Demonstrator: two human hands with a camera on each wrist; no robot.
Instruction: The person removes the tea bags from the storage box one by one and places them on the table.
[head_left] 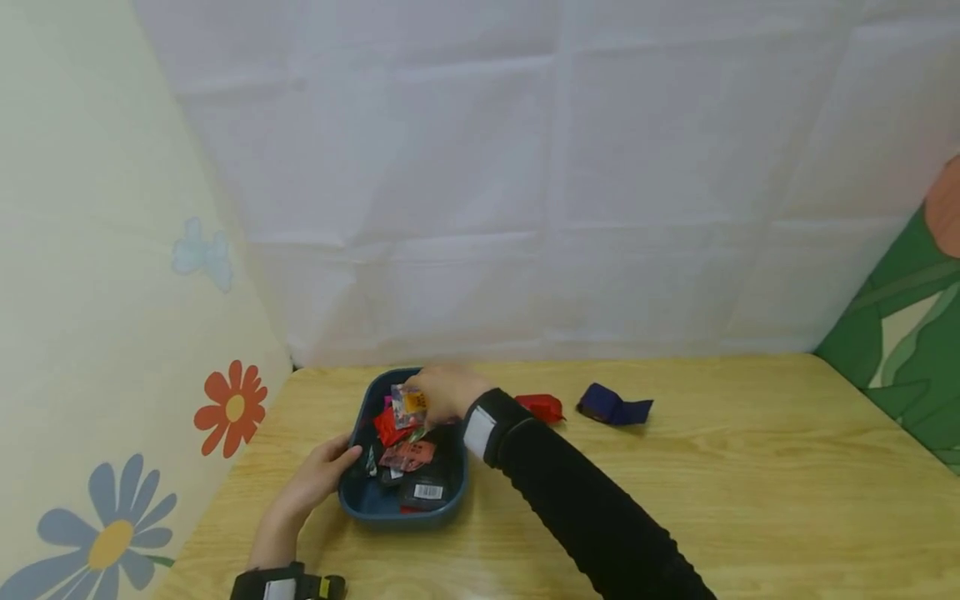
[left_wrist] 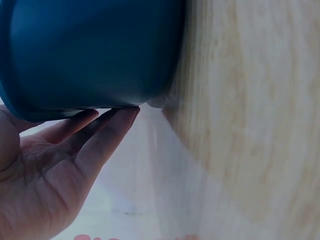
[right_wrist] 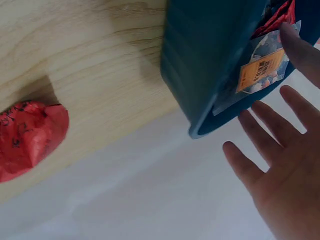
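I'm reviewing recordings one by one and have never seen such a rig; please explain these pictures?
No machine here: someone works barehanded. The wide picture comes from a head camera looking down; the others from one on each wrist. On the wooden table are a red packet, a dark blue wrapper and a blue bin of mixed packets. The left hand grips the bin's side; the right hand is over it, its fingers spread, apparently holding nothing.
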